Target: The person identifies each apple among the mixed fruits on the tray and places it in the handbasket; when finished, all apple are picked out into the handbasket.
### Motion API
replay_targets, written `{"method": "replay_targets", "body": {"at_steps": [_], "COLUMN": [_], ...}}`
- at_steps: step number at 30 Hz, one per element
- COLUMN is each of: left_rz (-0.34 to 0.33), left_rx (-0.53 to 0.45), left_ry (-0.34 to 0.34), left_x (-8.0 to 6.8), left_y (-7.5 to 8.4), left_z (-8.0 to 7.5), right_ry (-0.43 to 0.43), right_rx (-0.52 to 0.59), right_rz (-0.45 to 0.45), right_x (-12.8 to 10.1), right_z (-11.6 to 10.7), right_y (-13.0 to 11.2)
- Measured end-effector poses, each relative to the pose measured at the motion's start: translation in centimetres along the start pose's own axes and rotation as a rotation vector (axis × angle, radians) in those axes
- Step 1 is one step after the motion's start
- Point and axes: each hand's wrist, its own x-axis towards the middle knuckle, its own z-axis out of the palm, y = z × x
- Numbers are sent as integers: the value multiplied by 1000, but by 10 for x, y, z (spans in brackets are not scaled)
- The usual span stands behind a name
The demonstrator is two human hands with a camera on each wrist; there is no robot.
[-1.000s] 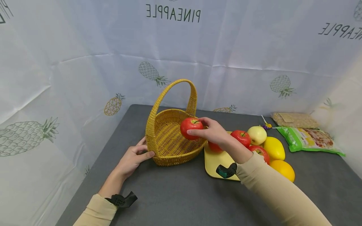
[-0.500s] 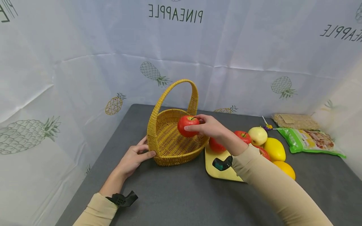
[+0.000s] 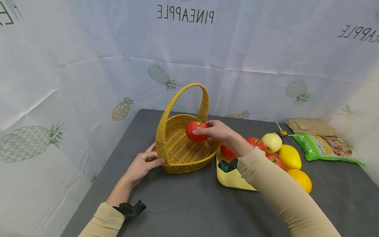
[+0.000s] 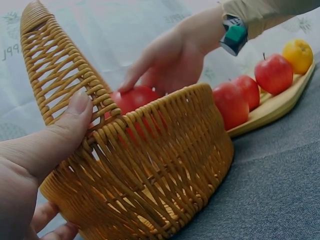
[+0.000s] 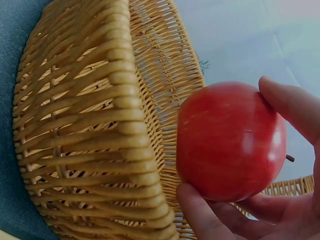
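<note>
My right hand point(image 3: 214, 131) grips a red apple point(image 3: 195, 131) and holds it over the open yellow wicker basket point(image 3: 180, 154), just inside its right rim. In the right wrist view the apple point(image 5: 231, 141) sits between thumb and fingers above the basket's weave point(image 5: 95, 125). My left hand point(image 3: 142, 164) holds the basket's left side near the handle base, thumb pressed on the rim point(image 4: 75, 107). The left wrist view shows the apple point(image 4: 132, 100) behind the basket wall point(image 4: 165, 165).
A yellow tray point(image 3: 234, 177) right of the basket carries red apples point(image 3: 256, 143), a pale apple point(image 3: 271, 142), a lemon point(image 3: 290, 156) and an orange point(image 3: 300, 179). A green packet point(image 3: 325, 148) and a brown packet point(image 3: 311, 126) lie at the back right. Pineapple-print sheets wall the grey table point(image 3: 183, 207).
My right hand has carried the apple a little left and further over the basket. The left hand has stayed on the basket's side.
</note>
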Motion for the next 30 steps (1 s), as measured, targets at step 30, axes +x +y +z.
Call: {"method": "replay_targets", "body": {"at_steps": [30], "left_rz": [-20], "left_rx": [-6], "left_ry": [3], "left_x": [2], "left_y": [2], "left_z": [0], "right_ry": [-60], "right_rx": [94], "right_rz": [80], "right_x": [36], "right_z": [8], "right_y": [-10]}}
